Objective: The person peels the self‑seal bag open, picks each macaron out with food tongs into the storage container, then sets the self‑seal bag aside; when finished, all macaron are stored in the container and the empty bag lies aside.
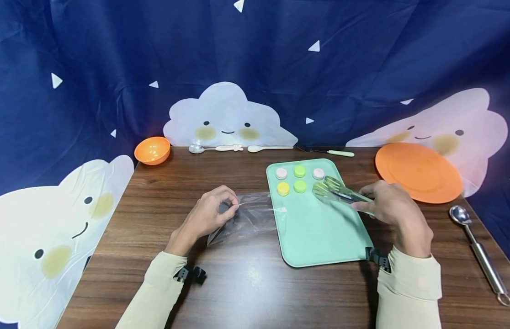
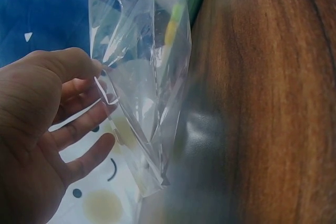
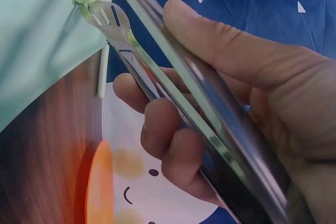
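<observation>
Standing by the table, label by label:
Left hand: the left hand (image 1: 207,214) pinches the mouth edge of a clear plastic bag (image 1: 248,217) between thumb and curled fingers; the left wrist view shows the bag (image 2: 139,85) hanging open beside the palm, its contents, if any, too washed out to tell.
Right hand: the right hand (image 1: 388,203) is wrapped round a pair of tongs (image 1: 337,192), thumb on top, fingers curled beneath; its knuckles hide the handle end.
Tongs: tips point toward ten o'clock over the green tray (image 1: 321,233), near a row of small round caps (image 1: 299,179); whether the tips grip one is hard to make out.
Bag position: lying on the table (image 1: 247,283) at nine o'clock of the tray, its mouth overlapping the tray's edge.
Further off: orange bowl (image 1: 152,150) at eleven o'clock, orange plate (image 1: 417,171) at two o'clock, metal scoop (image 1: 479,251) at three o'clock, white spoons (image 1: 238,148) at twelve o'clock.
</observation>
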